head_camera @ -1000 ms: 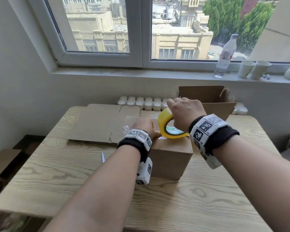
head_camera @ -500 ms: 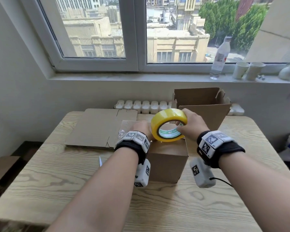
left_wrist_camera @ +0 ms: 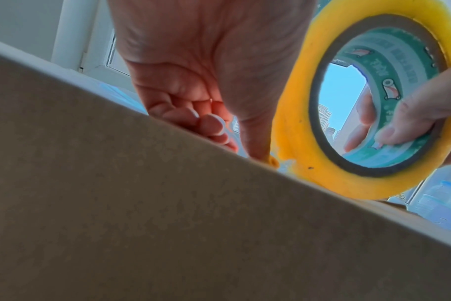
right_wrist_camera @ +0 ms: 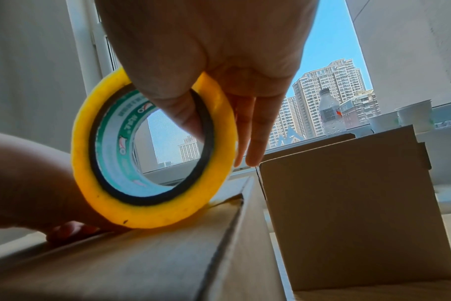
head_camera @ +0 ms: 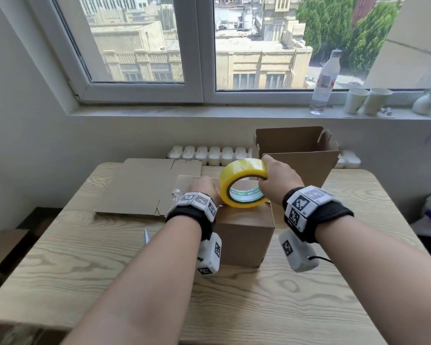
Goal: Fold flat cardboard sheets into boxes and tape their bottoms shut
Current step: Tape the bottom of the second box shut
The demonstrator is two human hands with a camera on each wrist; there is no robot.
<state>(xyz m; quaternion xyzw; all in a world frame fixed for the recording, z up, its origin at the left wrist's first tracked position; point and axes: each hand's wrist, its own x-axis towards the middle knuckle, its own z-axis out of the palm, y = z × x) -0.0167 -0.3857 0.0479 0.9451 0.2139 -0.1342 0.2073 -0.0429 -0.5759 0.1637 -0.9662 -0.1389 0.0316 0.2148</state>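
Right grip (head_camera: 276, 180) clasps tape roll (head_camera: 244, 186), upright on edge, hole facing camera; left grip (head_camera: 200, 188) flat on box (head_camera: 244, 235).

The yellow roll of packing tape (head_camera: 243, 185) now stands upright with its open core facing the camera, in the centre of the frame, its lower edge on the top of the small brown cardboard box (head_camera: 244, 230); a second ago it was tilted with the right hand (head_camera: 278, 181) arched over it. That hand now grips the roll's right side, thumb inside the core. The left hand (head_camera: 202, 188) sits slightly further left of the roll than before.
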